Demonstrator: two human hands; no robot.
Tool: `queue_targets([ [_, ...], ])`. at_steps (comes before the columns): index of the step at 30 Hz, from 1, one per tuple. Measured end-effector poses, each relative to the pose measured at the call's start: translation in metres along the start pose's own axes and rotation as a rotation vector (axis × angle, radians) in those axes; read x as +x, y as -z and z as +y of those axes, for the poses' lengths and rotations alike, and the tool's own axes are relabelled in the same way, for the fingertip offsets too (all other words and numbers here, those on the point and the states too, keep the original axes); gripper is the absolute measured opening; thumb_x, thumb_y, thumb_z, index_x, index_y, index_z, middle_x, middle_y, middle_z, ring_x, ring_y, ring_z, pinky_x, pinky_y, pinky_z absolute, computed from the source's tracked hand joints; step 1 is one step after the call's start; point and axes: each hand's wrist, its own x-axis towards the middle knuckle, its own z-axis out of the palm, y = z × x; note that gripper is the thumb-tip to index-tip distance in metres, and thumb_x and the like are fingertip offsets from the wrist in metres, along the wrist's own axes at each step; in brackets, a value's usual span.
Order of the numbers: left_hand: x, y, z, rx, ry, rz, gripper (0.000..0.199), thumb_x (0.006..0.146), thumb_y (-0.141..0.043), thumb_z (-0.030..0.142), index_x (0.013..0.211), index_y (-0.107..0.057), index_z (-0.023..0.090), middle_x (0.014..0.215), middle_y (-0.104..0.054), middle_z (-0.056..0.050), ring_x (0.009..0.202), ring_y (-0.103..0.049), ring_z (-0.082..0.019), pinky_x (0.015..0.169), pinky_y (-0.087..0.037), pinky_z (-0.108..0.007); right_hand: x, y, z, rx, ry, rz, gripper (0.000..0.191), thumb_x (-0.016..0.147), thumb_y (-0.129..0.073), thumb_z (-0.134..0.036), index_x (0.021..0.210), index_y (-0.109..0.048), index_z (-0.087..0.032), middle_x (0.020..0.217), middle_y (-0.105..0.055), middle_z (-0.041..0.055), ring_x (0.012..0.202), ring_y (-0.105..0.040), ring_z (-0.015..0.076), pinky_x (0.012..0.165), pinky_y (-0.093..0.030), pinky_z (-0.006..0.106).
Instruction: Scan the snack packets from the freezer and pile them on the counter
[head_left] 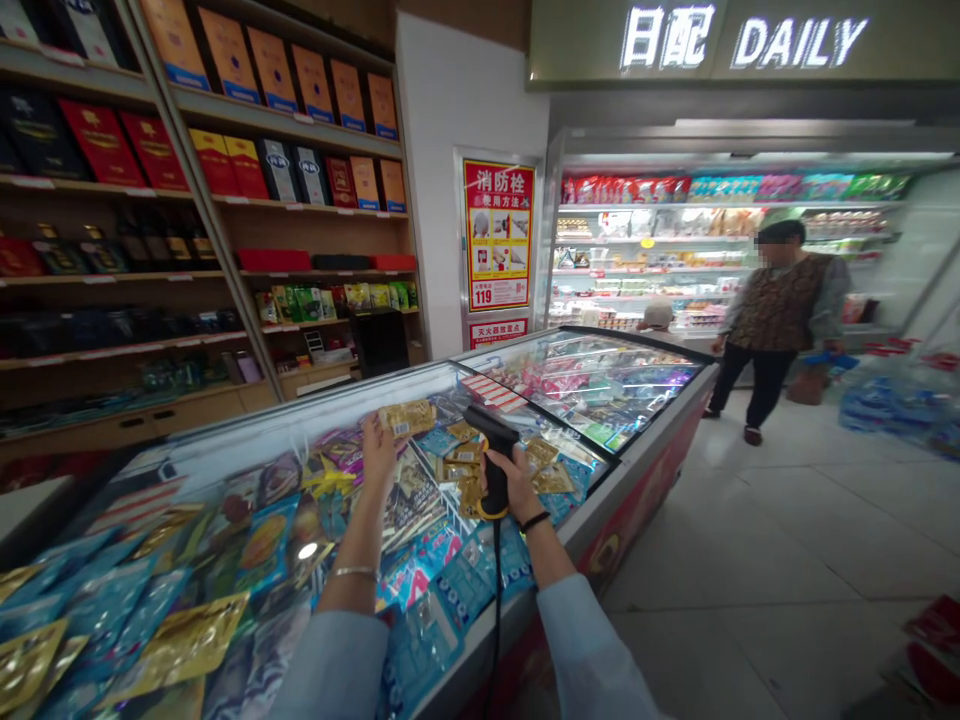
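Note:
Over the open part of a chest freezer, my left hand [379, 447] grips the left end of a gold package [407, 418], whose barcode label faces me. To its right, my right hand [514, 483] is wrapped round the handle of a black and yellow barcode scanner [493, 432]. The scanner's head points up and left, toward the package, without touching it. A black cable hangs from the handle. Below both hands lie gold packets [463, 455], blue packets [426, 630] and other colourful bags.
The freezer's rim [652, 440] runs away to the right, with glass lids [600, 370]. Shelves of boxes [300, 205] stand at left. A person [780, 300] stands beyond the freezer, near water bottles [896, 395]. Another head shows behind the freezer.

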Motion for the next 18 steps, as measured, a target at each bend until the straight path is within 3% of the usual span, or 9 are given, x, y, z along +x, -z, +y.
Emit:
queue_targets([
  [6, -0.002, -0.012, 0.017, -0.044, -0.041, -0.027, 0.042, 0.082, -0.061, 0.037, 0.12, -0.048, 0.026, 0.123, -0.06, -0.008, 0.105, -0.064, -0.021, 0.085, -0.059, -0.043, 0.0, -0.003, -0.002, -0.075, 0.001, -0.059, 0.024, 0.074, -0.07, -0.038, 0.08, -0.062, -0.016, 0.06, -0.061, -0.0011, 0.039, -0.054, 0.0102, 0.037, -0.04, 0.021],
  [18, -0.005, -0.034, 0.046, -0.07, -0.153, -0.06, 0.042, 0.084, -0.059, 0.039, 0.123, -0.046, 0.028, 0.123, -0.06, -0.008, 0.111, -0.062, -0.02, 0.092, -0.055, -0.04, 0.0, -0.008, 0.001, -0.02, -0.015, -0.084, 0.025, 0.072, -0.071, -0.038, 0.079, -0.062, -0.016, 0.059, -0.06, -0.0014, 0.038, -0.052, 0.0106, 0.035, -0.041, 0.022],
])
